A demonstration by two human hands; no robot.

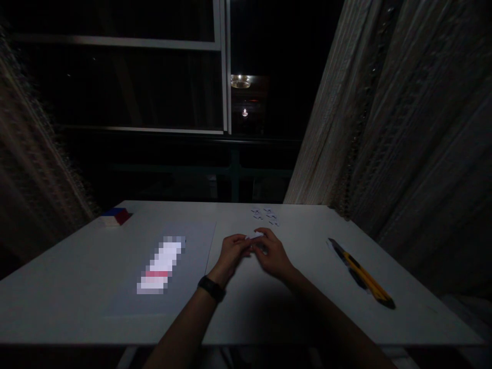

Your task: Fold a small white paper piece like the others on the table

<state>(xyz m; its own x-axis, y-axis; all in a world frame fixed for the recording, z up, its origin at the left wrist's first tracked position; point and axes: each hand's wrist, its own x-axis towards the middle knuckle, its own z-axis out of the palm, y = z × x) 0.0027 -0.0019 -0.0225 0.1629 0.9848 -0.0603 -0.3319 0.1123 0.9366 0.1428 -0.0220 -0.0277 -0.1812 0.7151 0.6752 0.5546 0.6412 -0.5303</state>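
Observation:
My left hand (231,251), with a dark band (211,288) on its wrist, is closed at the middle of the white table. Facing it, my right hand (273,253) is closed too, thumb and fingers bent inward. Between the fingertips of both is a small white piece of paper (254,235), raised slightly above the tabletop. Fingers cover part of it, and the dim light hides its detail. Just beyond my hands lie several small white pieces with dark marks (265,215), spread in a loose group.
A yellow and black utility knife (363,274) lies at the right. On the left, a bright pixelated rectangle (161,264) rests on a large white sheet (198,277). A blue, red and white block (115,216) sits at the far left. Curtains (326,113) flank the dark window.

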